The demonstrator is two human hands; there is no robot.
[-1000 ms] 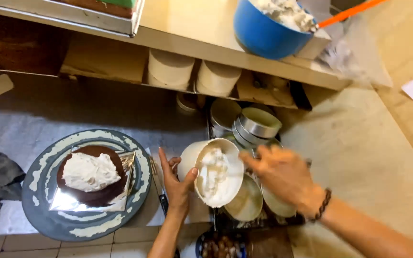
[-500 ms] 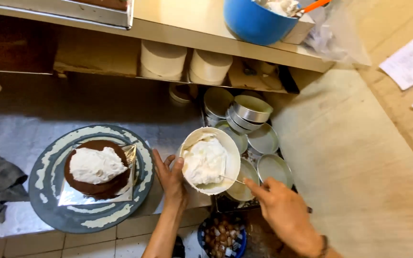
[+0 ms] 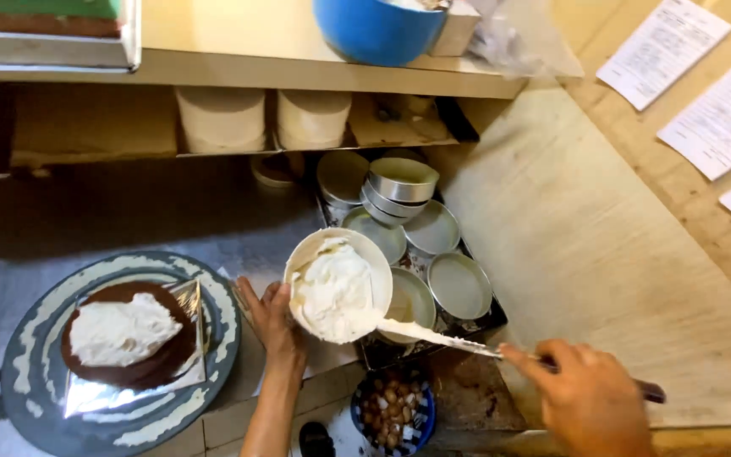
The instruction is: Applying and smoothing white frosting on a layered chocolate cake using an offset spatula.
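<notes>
L hand grips cream bowl; R hand holds spatula, tip in bowl at 5 o'clock. Cake at 9.

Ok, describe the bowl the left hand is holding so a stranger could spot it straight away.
Start at the round grey turntable carrying the chocolate cake. Just right of it, the left hand tilts a white bowl beside a tray of metal tins. It alone is heaped with white cream, and the right hand has a spatula at its rim.
</notes>
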